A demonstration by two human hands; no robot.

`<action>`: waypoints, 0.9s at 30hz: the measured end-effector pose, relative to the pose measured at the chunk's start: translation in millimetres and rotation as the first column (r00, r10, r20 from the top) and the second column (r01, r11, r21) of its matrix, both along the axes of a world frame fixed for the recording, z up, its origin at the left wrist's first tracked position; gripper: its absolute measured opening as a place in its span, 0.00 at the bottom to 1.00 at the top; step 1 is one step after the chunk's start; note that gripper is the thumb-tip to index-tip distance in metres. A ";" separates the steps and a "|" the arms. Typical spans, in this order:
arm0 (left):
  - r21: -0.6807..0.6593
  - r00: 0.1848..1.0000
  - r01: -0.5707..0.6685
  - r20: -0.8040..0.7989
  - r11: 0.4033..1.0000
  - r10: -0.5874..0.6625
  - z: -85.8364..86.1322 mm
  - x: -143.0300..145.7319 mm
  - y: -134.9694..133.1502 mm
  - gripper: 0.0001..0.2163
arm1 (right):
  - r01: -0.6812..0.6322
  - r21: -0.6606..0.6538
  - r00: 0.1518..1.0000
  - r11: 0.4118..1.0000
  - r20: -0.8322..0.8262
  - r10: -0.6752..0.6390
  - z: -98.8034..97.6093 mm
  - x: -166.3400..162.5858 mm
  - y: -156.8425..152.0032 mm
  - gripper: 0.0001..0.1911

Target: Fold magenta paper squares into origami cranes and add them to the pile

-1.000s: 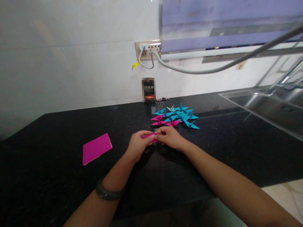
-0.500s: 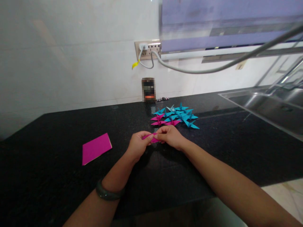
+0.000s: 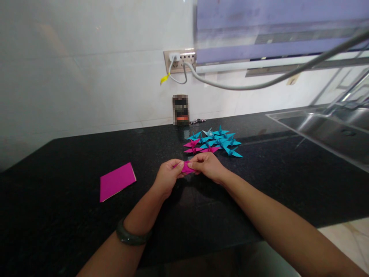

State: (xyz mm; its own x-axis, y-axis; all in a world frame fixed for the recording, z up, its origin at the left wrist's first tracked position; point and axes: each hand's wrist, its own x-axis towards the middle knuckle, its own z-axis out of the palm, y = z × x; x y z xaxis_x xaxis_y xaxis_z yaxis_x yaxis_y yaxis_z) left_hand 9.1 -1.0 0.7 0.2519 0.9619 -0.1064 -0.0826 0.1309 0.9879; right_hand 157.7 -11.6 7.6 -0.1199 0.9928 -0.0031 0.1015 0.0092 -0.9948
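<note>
A small folded piece of pink origami paper (image 3: 187, 167) is pinched between both hands, just above the black counter. My left hand (image 3: 170, 173) grips its left end, thumb on top. On the other end, the thumb and fingers of my right hand (image 3: 208, 167) are closed, covering part of the paper. Just beyond the hands lies a group of folded paper cranes, several blue cranes (image 3: 220, 143) and a few pink cranes (image 3: 193, 150). A stack of square pink paper (image 3: 118, 182) rests flat to the left of my left hand.
The black counter (image 3: 72, 161) meets a tiled wall. Against the wall stands a blurred-out upright object (image 3: 180, 109), with a dark beaded string (image 3: 198, 121) beside it. A metal sink (image 3: 346, 132) is set in at right. A grey cable (image 3: 245, 87) hangs from the wall socket (image 3: 180, 61).
My left thumb has shifted slightly back to the left, so more of the pink paper shows between the hands. My right hand has hardly moved.
</note>
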 end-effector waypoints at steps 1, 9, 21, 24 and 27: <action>0.008 1.000 0.003 -0.012 1.000 -0.003 0.0 -0.2 0.2 0.10 | -0.005 0.013 1.000 1.000 0.017 0.005 0.5 -0.3 -0.3 0.10; 0.506 0.870 -0.244 -0.263 0.827 0.418 4.5 -3.2 2.0 0.08 | 0.239 0.251 0.940 0.938 0.182 -0.288 -5.3 -1.3 6.8 0.06; 0.198 0.978 -0.125 -0.141 0.972 0.155 5.0 0.4 -1.6 0.17 | -0.129 0.544 0.915 0.829 0.387 -0.112 1.9 -6.9 -6.6 0.08; 0.135 0.983 -0.123 -0.117 0.983 0.139 3.5 -0.2 -0.8 0.17 | -0.139 0.573 0.900 0.807 0.413 -0.138 -2.5 -5.5 -3.7 0.09; 0.092 0.986 -0.102 -0.123 0.991 0.113 2.5 0.7 -0.5 0.13 | -0.073 0.624 0.869 0.778 0.423 -0.258 -5.4 -2.0 -0.5 0.08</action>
State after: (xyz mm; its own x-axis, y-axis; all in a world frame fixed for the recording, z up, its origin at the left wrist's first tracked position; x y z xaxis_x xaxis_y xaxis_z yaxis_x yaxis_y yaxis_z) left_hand 9.8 -1.5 3.2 0.1360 0.9896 -0.0479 0.0358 0.0434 0.9984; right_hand 155.8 -12.1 2.2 -0.1748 0.8050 0.5669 0.5746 0.5510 -0.6052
